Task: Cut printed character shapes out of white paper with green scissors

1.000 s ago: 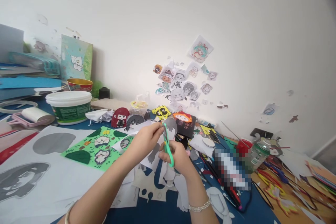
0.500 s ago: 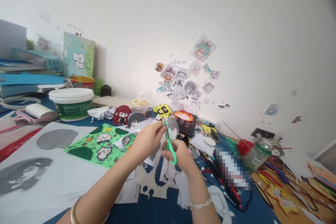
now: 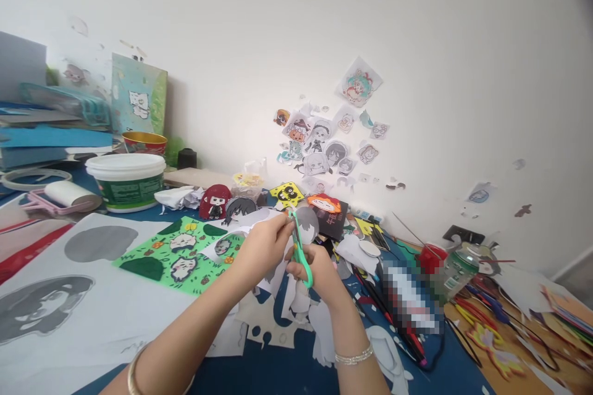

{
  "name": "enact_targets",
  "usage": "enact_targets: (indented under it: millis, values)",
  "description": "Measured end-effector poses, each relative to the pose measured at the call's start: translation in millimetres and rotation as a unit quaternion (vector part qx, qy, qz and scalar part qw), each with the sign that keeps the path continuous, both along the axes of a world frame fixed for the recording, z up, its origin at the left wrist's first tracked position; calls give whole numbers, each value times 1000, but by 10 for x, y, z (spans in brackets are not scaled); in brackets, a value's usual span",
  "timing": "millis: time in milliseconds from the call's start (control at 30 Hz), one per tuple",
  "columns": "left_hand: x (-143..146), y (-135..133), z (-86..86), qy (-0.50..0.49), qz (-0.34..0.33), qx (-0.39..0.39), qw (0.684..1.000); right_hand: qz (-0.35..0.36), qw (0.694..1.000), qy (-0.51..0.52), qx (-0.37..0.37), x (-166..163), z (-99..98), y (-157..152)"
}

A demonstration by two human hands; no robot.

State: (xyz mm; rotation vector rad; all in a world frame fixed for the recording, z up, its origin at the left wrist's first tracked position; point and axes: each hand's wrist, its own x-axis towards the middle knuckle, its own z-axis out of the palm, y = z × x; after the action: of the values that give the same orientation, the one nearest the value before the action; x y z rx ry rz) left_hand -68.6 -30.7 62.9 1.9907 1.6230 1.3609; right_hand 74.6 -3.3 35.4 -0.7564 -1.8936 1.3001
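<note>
My right hand (image 3: 315,268) grips the green-handled scissors (image 3: 306,271), fingers around the handles, with the blades pointing up and away. The blades look nearly together. My left hand (image 3: 271,239) is closed in a pinch beside the blade tips, at the edge of a paper cutout (image 3: 307,223) with a grey rounded print. Its fingertips partly hide the paper's edge. Below both hands lie loose white paper scraps (image 3: 296,302) and a beige piece with cut holes (image 3: 269,324).
A green patterned sheet (image 3: 162,253) and a large white printed sheet (image 3: 106,315) lie at left, with a white-lidded tub (image 3: 125,182) behind. Dark pens (image 3: 370,290) and a glass jar (image 3: 458,271) are at right. Paper drawings (image 3: 319,136) cling to the wall.
The scissors and right hand have shifted very slightly to the right, and the grey-printed cutout has moved a little too. My left hand stays nearly in place.
</note>
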Motion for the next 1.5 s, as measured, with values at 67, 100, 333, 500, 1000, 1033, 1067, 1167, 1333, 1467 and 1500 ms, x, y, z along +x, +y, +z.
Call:
enact_targets:
  millis: [67, 100, 333, 500, 1000, 1033, 1067, 1167, 1333, 1467, 1500]
  values:
    - [4, -4, 0, -12, -2, 0, 1000, -10, 1000, 5, -5, -4, -2, -1]
    - [7, -4, -2, -18, -4, -1, 1000, -15, 1000, 11, -7, -7, -6, -1]
    - [26, 4, -6, -51, -16, -7, 999, -16, 998, 50, -22, -26, -26, -1]
    - [41, -19, 18, -69, -16, -5, 997, -28, 998, 65, -4, -40, -23, -12]
    - [12, -23, 12, 39, 14, -20, 999, -14, 1000, 15, -14, 1, -18, 14]
    - [11, -25, 19, 48, 16, -24, 998, -10, 1000, 10, -14, 6, -16, 16]
    - [11, -27, 27, 54, 17, -26, 998, -7, 1000, 7, -13, 10, -15, 18]
    - [19, -34, 46, 64, 18, -28, 997, -6, 1000, 3, -8, 15, -20, 23]
    - [34, -36, 55, 64, 22, -28, 997, 1, 1000, 14, -10, 14, -33, 26]
    - [27, -27, 38, 40, 19, -20, 999, -1, 1000, 15, -6, 12, -28, 18]
    - [25, -24, 33, 31, 15, -17, 999, -2, 1000, 17, -7, 10, -24, 14]
